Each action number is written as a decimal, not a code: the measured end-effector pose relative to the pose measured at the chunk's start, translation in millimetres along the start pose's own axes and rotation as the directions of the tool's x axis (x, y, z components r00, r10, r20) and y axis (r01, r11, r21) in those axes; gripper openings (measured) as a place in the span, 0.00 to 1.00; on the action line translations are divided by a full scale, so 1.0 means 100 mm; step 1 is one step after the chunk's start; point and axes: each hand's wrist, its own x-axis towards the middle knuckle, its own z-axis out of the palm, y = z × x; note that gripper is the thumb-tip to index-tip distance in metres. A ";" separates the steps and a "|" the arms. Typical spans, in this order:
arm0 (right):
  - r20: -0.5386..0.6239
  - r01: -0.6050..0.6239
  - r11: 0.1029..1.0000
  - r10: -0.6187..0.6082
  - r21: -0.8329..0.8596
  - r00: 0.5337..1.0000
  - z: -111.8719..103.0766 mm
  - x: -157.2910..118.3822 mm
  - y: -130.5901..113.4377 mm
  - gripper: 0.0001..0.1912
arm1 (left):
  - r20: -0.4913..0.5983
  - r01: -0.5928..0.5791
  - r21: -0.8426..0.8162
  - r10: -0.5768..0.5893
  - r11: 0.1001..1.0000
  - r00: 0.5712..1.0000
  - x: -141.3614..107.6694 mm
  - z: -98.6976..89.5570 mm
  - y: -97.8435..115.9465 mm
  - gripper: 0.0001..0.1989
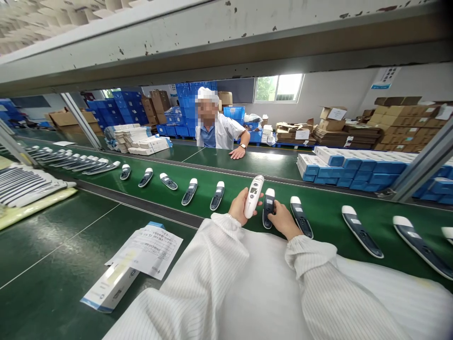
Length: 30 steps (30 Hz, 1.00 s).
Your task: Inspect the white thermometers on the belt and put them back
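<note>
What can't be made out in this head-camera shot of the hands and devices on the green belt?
Head view:
- white handheld device in the left hand: screen readout too small to read
- dark-faced device: partly hidden by the right hand's fingers
- printed sheet: text too small
- device at the right edge: cut off by the frame

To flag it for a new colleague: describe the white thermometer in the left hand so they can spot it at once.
On the green conveyor belt, a row of dark-faced thermometers lies with white tips pointing away from the person. The white thermometer stands upright in the left hand, next to the right hand. Unlike its neighbours, it is lifted off the belt, and its pale face shows a small display.
</note>
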 end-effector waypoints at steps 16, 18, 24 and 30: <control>0.235 -0.212 0.497 0.017 0.841 0.972 -0.17 -0.18 -0.42 0.17 | -0.068 -0.219 0.478 0.285 0.850 0.956 0.05 -0.04 -0.10 0.12; 0.261 -0.236 0.465 0.011 0.853 0.965 -0.18 -0.18 -0.41 0.15 | -0.104 -0.213 0.742 0.424 0.635 0.900 0.05 -0.15 -0.03 0.17; 0.300 -0.260 0.492 -0.003 0.831 0.954 -0.17 -0.19 -0.40 0.14 | -0.286 0.022 0.780 0.325 0.625 0.901 0.14 -0.44 0.16 0.28; 0.189 -0.161 0.747 0.049 0.645 0.981 -0.04 -0.11 -0.22 0.31 | -0.176 -0.031 0.554 0.153 0.832 0.972 0.15 -0.35 0.14 0.18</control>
